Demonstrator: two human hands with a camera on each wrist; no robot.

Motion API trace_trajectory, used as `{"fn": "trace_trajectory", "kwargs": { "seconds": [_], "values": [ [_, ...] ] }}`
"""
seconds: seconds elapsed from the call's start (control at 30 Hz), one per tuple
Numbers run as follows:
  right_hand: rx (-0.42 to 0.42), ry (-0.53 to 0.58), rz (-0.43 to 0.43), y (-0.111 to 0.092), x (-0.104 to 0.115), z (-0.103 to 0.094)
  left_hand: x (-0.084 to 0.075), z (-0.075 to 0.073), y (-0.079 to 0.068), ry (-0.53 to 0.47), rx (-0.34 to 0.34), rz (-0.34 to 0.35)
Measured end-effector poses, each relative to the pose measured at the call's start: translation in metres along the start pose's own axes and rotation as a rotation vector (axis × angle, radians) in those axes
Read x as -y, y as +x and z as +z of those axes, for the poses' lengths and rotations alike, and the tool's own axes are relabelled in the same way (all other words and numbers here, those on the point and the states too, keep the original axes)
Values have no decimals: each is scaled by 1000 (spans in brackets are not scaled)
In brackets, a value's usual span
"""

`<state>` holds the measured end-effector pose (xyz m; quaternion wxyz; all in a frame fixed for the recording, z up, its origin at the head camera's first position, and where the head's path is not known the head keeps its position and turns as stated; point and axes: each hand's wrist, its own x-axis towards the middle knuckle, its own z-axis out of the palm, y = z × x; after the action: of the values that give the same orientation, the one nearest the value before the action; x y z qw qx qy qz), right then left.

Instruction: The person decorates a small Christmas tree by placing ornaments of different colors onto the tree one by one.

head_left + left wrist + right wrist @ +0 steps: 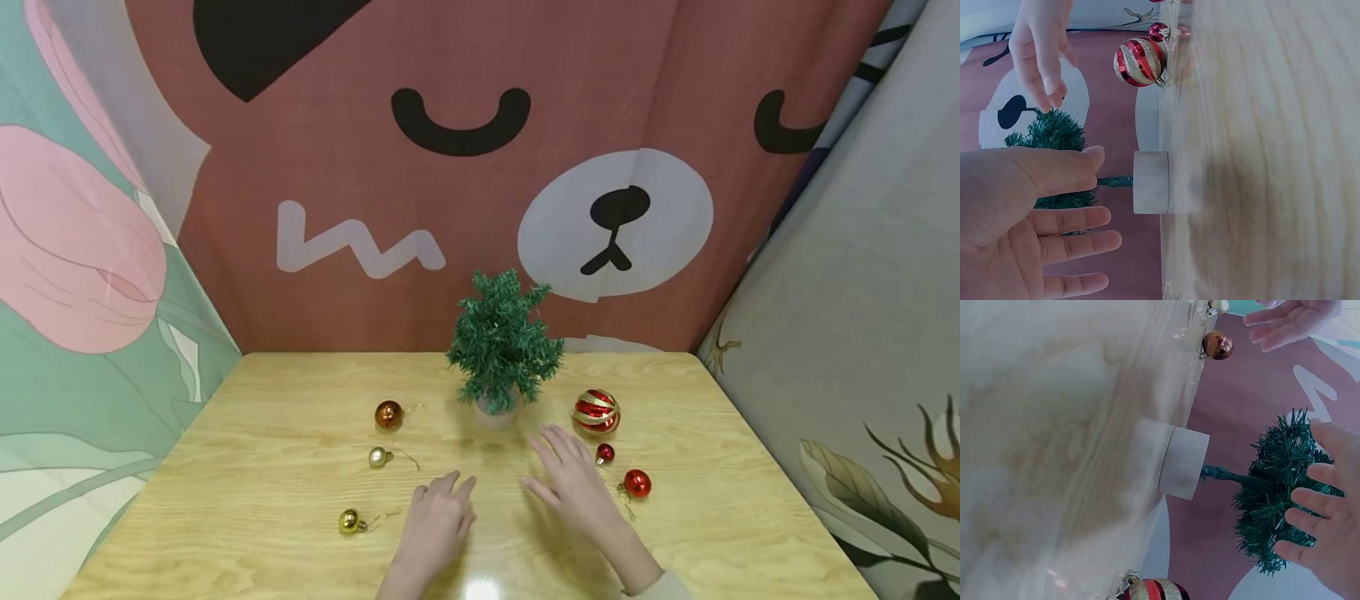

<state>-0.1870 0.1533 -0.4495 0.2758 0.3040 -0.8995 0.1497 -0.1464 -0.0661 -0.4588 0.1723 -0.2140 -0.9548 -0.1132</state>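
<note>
A small green artificial Christmas tree (504, 337) stands upright in a pale round base (1184, 464) toward the back of the wooden table. My left hand (437, 525) is held over the table in front of the tree, fingers extended and nothing in them. To its right, my right hand (572, 483) reaches forward with fingers spread, also holding nothing. The striped red and gold ball (597, 412), a small red ball (605, 453) and a larger red ball (637, 483) lie just right of the right hand.
Left of the hands lie a copper ball (389, 415), a pale gold bauble (379, 457) and a shiny gold ball (350, 522), each with a thin hanging loop. Behind the wooden table (285, 467) hangs a curtain (337, 308) with a bear face; patterned cloth flanks both sides.
</note>
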Motion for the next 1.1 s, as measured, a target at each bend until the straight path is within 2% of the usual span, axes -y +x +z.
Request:
{"fn": "trace_trajectory", "kwargs": {
  "seconds": [0.13,0.27,0.53,0.83,1.1],
  "values": [
    [-82,37,-92,12,-3,2,0,0,-1,1,-21,13],
    [-106,68,-132,26,-1,2,0,0,-4,-27,-19,15],
    [-233,114,-244,51,-3,8,0,1,-9,-88,-34,24],
    [-216,71,-298,69,1,16,3,1,-15,-163,-52,21],
    [-205,43,-306,82,3,19,6,1,-20,-229,-80,29]
  ]
}}
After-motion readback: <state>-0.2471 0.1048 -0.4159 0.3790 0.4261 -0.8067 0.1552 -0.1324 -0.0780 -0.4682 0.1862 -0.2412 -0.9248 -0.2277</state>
